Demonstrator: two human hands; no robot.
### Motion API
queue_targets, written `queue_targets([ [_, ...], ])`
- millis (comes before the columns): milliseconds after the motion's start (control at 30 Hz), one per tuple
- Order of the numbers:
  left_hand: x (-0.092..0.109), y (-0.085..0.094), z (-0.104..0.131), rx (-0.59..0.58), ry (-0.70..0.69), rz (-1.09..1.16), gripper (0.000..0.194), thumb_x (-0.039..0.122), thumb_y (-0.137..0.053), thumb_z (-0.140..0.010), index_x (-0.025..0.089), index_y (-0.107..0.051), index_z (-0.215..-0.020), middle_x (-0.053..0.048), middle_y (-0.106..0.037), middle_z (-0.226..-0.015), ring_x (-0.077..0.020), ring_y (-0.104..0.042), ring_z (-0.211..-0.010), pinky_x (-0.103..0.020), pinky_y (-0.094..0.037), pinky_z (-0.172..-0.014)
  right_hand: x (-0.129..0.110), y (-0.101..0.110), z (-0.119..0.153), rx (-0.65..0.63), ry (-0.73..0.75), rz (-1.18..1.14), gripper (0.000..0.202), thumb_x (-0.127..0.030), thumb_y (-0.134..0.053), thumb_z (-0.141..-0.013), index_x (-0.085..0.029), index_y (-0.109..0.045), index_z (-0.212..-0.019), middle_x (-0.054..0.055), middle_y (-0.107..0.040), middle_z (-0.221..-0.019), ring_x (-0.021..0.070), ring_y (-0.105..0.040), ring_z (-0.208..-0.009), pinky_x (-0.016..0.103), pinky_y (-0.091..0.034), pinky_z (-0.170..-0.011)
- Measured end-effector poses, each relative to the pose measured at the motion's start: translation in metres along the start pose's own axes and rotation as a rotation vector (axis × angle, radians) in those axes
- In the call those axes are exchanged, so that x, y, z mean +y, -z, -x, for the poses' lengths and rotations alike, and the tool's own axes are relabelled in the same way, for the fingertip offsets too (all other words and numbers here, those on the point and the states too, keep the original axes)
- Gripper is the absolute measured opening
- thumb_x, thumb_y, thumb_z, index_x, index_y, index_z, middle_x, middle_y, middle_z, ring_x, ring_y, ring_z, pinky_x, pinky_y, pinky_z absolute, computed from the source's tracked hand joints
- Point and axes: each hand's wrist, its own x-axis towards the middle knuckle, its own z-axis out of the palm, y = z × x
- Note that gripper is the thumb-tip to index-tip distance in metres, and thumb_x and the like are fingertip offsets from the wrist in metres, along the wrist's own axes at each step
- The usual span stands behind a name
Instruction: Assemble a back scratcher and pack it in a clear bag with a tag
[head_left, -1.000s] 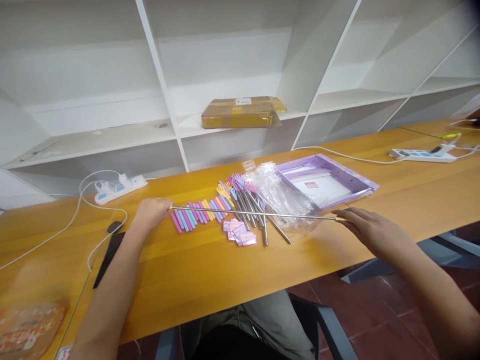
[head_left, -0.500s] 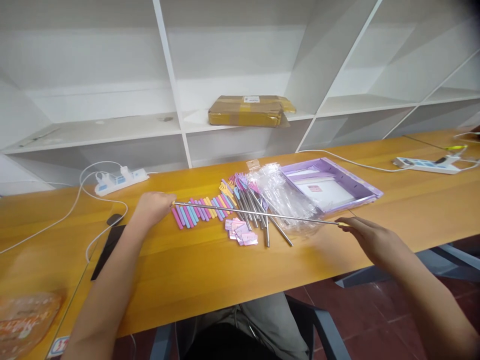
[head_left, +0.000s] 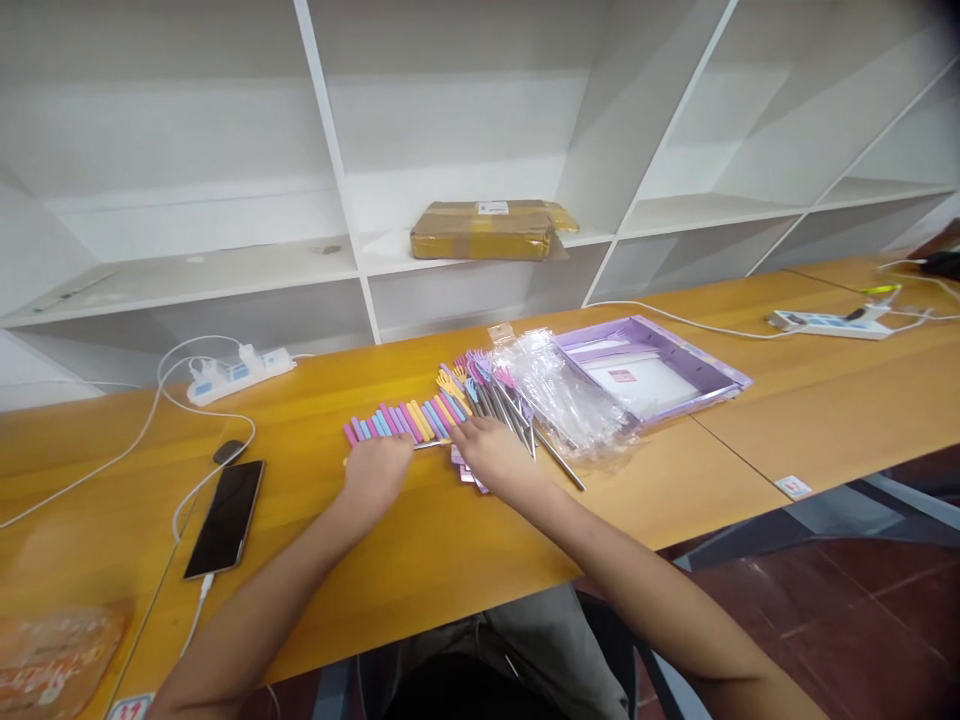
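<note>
My left hand (head_left: 379, 470) is closed around one end of a thin telescopic metal rod (head_left: 430, 444). My right hand (head_left: 489, 450) grips the other end, its fingers partly hidden. Only a short stretch of the rod shows between them. Just beyond lies a row of pink, purple, blue and yellow handle sleeves (head_left: 410, 420). Past my right hand is a pile of back scratchers with metal rods (head_left: 559, 460) and coloured hand-shaped heads (head_left: 452, 384). Small purple cards (head_left: 466, 474) are partly covered by my right hand.
Clear plastic bags (head_left: 559, 385) lie against a purple tray box (head_left: 720, 385). At left are a phone (head_left: 226, 520), its cable and a power strip (head_left: 241, 375); another strip (head_left: 829, 325) is at far right. A taped carton (head_left: 480, 232) rests on the shelf.
My hands have come from wide apart to close together, and the long rod between them is now much shorter. The phone at left shows more fully.
</note>
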Motion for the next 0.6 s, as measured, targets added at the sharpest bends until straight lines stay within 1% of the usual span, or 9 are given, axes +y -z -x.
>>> queue_targets([
  [33,-0.001,-0.003,0.000,-0.007,-0.006,-0.005,0.039,0.000,-0.041,-0.095,0.013,-0.074,-0.112,-0.019,-0.078,-0.094,-0.0385,-0.080,-0.094,-0.045,-0.061,-0.077,-0.011,-0.002,-0.008,-0.034,0.012,0.004,0.012,-0.009,-0.055,-0.102,-0.012,-0.066,-0.105,0.015,-0.071,-0.100,0.0265,-0.066,-0.095,0.036,-0.044,-0.087],
  [100,-0.006,-0.009,-0.002,-0.005,-0.034,-0.016,0.038,0.002,-0.041,-0.096,0.014,-0.074,-0.110,-0.019,-0.078,-0.096,-0.0385,-0.080,-0.095,-0.046,-0.062,-0.078,-0.019,-0.006,-0.013,-0.071,0.036,0.007,0.010,-0.010,-0.056,-0.103,-0.012,-0.065,-0.107,0.014,-0.071,-0.103,0.0264,-0.066,-0.098,0.036,-0.043,-0.086],
  [167,-0.010,-0.011,-0.005,-0.007,-0.057,-0.020,0.036,0.002,-0.042,-0.096,0.014,-0.074,-0.109,-0.020,-0.077,-0.096,-0.0387,-0.079,-0.095,-0.047,-0.062,-0.079,-0.015,-0.011,-0.009,-0.072,0.039,0.003,0.008,-0.012,-0.059,-0.103,-0.013,-0.065,-0.109,0.013,-0.071,-0.107,0.0253,-0.066,-0.100,0.035,-0.042,-0.085],
  [267,-0.009,-0.013,-0.009,-0.023,-0.079,-0.005,0.033,0.003,-0.045,-0.095,0.013,-0.074,-0.106,-0.020,-0.077,-0.095,-0.0388,-0.079,-0.097,-0.047,-0.062,-0.080,-0.006,-0.019,-0.002,-0.043,0.011,-0.018,0.006,-0.013,-0.062,-0.103,-0.013,-0.065,-0.109,0.011,-0.070,-0.110,0.0238,-0.065,-0.101,0.034,-0.040,-0.085],
  [300,-0.007,-0.013,-0.010,-0.026,-0.084,-0.001,0.033,0.004,-0.045,-0.096,0.013,-0.075,-0.105,-0.020,-0.077,-0.095,-0.0385,-0.079,-0.097,-0.047,-0.062,-0.080,-0.004,-0.021,0.000,-0.024,0.009,-0.030,0.006,-0.016,-0.062,-0.106,-0.014,-0.066,-0.109,0.011,-0.070,-0.110,0.0237,-0.065,-0.101,0.034,-0.040,-0.085],
  [400,-0.005,-0.016,-0.012,-0.012,-0.100,0.011,0.032,0.008,-0.043,-0.100,0.013,-0.075,-0.104,-0.020,-0.077,-0.095,-0.0370,-0.079,-0.096,-0.045,-0.062,-0.079,-0.001,-0.026,0.003,0.032,0.029,-0.066,0.015,-0.028,-0.058,-0.111,-0.015,-0.067,-0.108,0.010,-0.070,-0.110,0.0234,-0.064,-0.100,0.035,-0.040,-0.085],
  [500,-0.008,-0.020,-0.012,0.006,-0.102,0.017,0.031,0.012,-0.044,-0.102,0.014,-0.076,-0.104,-0.020,-0.077,-0.094,-0.0365,-0.079,-0.094,-0.044,-0.061,-0.078,0.000,-0.025,0.003,0.033,0.054,-0.065,0.004,-0.020,-0.066,-0.105,-0.016,-0.067,-0.106,0.008,-0.070,-0.108,0.0233,-0.063,-0.099,0.035,-0.039,-0.085],
  [533,-0.009,-0.021,-0.013,0.006,-0.099,0.015,0.031,0.013,-0.045,-0.102,0.014,-0.076,-0.104,-0.020,-0.077,-0.094,-0.0364,-0.079,-0.093,-0.044,-0.061,-0.078,0.001,-0.024,0.003,0.032,0.062,-0.060,0.003,-0.017,-0.068,-0.103,-0.016,-0.068,-0.106,0.007,-0.070,-0.108,0.0232,-0.063,-0.099,0.035,-0.038,-0.084],
  [600,-0.013,-0.021,-0.013,0.009,-0.090,0.005,0.031,0.014,-0.046,-0.102,0.015,-0.076,-0.105,-0.020,-0.077,-0.093,-0.0358,-0.079,-0.093,-0.044,-0.060,-0.079,0.002,-0.022,0.004,0.056,0.069,-0.057,0.003,-0.015,-0.067,-0.103,-0.017,-0.069,-0.105,0.007,-0.070,-0.106,0.0230,-0.062,-0.098,0.034,-0.037,-0.084],
])
